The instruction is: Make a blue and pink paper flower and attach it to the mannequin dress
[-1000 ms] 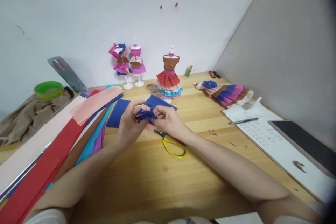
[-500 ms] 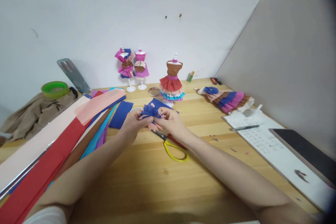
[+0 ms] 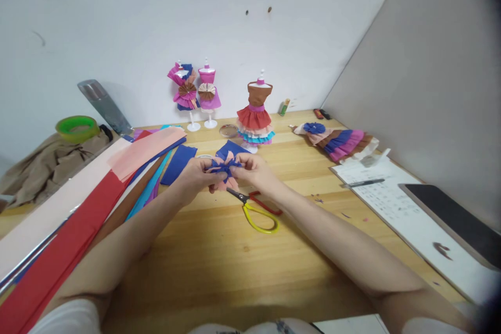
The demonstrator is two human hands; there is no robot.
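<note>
A layered paper flower (image 3: 226, 167), blue in the middle with pink petals around, is held between both hands above the wooden table. My left hand (image 3: 197, 176) pinches its left side, and my right hand (image 3: 253, 171) pinches its right side. Scissors (image 3: 256, 213) with one yellow and one red handle lie just below, partly under my right wrist. Blue paper pieces (image 3: 179, 165) rest beside and behind the hands. Behind them stands a small dress form (image 3: 256, 115) with a brown top and tiered red, pink and blue skirt.
Long coloured paper strips (image 3: 90, 214) cover the left side, near brown cloth and green tape (image 3: 77, 128). Two more dress forms stand at the back. On the right are a paper dress (image 3: 338, 141), a white board (image 3: 376, 203), a pen and a phone (image 3: 450, 219).
The flower has turned in my fingers, so more pink petals show at its top. The whole view has shifted slightly, and more of the red scissor handle shows.
</note>
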